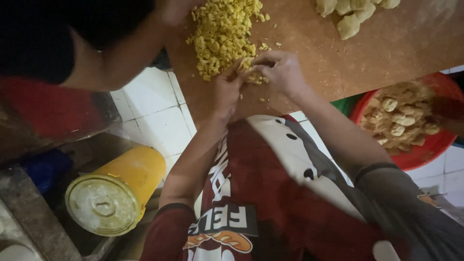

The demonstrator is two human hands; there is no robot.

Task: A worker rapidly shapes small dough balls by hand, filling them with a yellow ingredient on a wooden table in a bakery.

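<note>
Far left, below the board, I see a yellow plastic tub (116,193) lying tilted on its side on the floor, its pale round lid facing me, dusty and scuffed; it looks parked out of the way beside the white floor tiles (154,113). Above it another person leans in, and that person's hand (175,9) rests at the far-left edge of the wooden board (338,63), touching the heap, probably to share it. The heap of yellow crumbs (224,34) is coarse, dry-looking and lumpy, and it sits within easy reach of both workers. At the near edge of the board, just below the heap, my left hand (227,89) and right hand (282,72) meet, fingertips closed narrowly around a small dough piece (247,67). It is soft and pale with crumbs in it, held up between both hands so that, I judge, the loose crumbs stay cupped inside. A few crumbs lie scattered under it. Near the board's far edge lie smooth, rounded dough lumps (349,17). Right of the board and lower stands a red plastic basin (425,150) of folded, floury pieces, close to the right elbow.
</note>
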